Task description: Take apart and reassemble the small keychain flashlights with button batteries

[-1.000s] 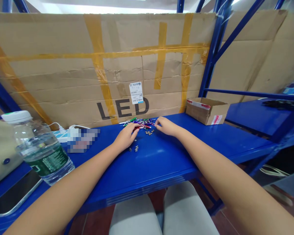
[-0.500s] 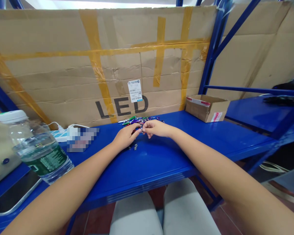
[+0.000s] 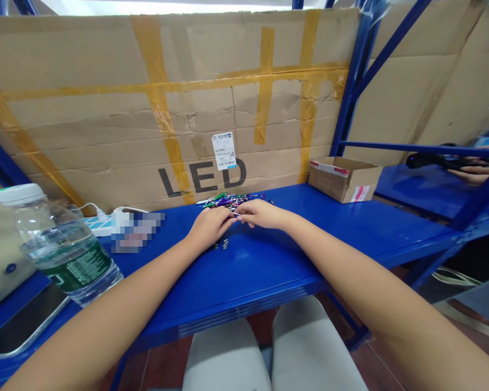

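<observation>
Looking down from my head, I see that my hands have just drawn together, and my fingertips now meet near the back edge of the counter (image 3: 244, 266). My left hand (image 3: 209, 225) and right hand (image 3: 263, 213) are both closed in a light pinch on a small silver piece (image 3: 236, 214), held just above the blue surface; it is too thin to tell exactly what it is. Right behind my fingers, against the back edge, lies a heap of coloured carabiner clips (image 3: 232, 201), tangled in green, red, blue and purple. A couple of small metal fittings (image 3: 220, 245) sit just in front of my left hand. A co-worker's hand (image 3: 475, 172) has newly come into view at the far right, on a blue shelf (image 3: 415, 184) beyond the end of the counter, beside a dark object. Along the back edge to my right sits an open cardboard box (image 3: 344, 179), and a taped cardboard sheet (image 3: 106, 136) printed "LED" stands behind the counter. Toward the left end are a power strip (image 3: 98, 225) and a pixelated patch (image 3: 136, 232), with a water bottle (image 3: 61, 244) lying tilted near the front corner.
</observation>
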Available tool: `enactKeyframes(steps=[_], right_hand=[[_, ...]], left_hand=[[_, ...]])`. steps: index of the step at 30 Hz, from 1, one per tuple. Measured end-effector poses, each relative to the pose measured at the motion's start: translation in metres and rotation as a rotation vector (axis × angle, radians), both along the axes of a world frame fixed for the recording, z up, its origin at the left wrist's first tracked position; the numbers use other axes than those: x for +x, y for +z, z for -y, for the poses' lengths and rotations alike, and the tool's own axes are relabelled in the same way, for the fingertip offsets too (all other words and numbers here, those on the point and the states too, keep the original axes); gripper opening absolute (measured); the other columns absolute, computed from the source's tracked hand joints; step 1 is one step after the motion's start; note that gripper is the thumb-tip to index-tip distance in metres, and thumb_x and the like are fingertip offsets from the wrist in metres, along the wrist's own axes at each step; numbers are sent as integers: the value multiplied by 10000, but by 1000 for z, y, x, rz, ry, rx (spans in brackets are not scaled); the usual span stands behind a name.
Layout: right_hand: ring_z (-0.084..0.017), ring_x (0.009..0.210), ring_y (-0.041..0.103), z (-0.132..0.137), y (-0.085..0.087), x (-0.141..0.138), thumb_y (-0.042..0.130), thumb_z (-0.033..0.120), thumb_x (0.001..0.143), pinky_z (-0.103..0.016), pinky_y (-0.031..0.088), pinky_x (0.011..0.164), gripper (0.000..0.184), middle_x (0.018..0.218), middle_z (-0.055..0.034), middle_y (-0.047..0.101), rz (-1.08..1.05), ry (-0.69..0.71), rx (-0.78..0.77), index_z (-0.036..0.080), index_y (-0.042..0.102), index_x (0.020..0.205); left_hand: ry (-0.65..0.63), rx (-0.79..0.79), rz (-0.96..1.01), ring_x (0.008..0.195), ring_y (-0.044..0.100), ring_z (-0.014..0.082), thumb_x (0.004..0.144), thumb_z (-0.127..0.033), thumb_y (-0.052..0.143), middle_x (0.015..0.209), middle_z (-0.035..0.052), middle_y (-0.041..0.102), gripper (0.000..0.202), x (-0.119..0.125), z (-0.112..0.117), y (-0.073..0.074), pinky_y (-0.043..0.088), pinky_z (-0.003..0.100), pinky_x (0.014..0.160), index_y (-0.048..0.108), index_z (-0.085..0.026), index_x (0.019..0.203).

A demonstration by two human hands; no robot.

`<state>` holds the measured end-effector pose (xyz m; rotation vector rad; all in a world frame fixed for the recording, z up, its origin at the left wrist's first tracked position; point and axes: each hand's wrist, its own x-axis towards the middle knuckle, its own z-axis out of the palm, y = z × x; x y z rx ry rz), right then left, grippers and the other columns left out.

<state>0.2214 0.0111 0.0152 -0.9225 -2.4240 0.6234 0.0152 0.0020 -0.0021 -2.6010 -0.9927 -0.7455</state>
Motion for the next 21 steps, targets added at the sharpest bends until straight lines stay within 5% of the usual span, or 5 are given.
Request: enactKeyframes(steps=[5, 9, 14, 21], right_hand=[[-140, 670, 526, 2, 4, -9, 482, 108, 878, -260, 381, 648, 175, 702, -23, 590, 197, -42, 308, 161, 563, 732], [-170, 756, 550, 1, 3, -13, 509, 133, 883, -280, 388, 704, 137, 823, -71, 635, 242, -77, 376, 153, 587, 772], [-114, 541, 524, -1, 4, -3, 446, 174, 922, -261, 396, 585, 199, 756, -50, 611, 201, -142, 216, 143, 574, 773], [-82, 513, 586, -5, -1, 4, 443, 197, 925, -226, 457, 572, 158, 693, 18, 569, -79, -106, -62, 147, 555, 826]], left_hand=[[10, 2, 6, 823, 621, 210, 943, -376, 443, 861, 58, 672, 251, -1, -4, -4, 411, 322, 737, 614, -197, 904], [66, -30, 19, 806, 632, 223, 908, -373, 522, 858, 62, 680, 195, -1, -6, -6, 428, 337, 751, 596, -193, 925], [145, -106, 123, 887, 641, 247, 896, -365, 549, 967, 84, 686, 283, -1, -6, -2, 463, 349, 772, 543, -177, 1107], [69, -156, 249, 889, 595, 207, 932, -346, 447, 932, 60, 650, 237, -9, -15, -1, 455, 326, 792, 618, -183, 950]])
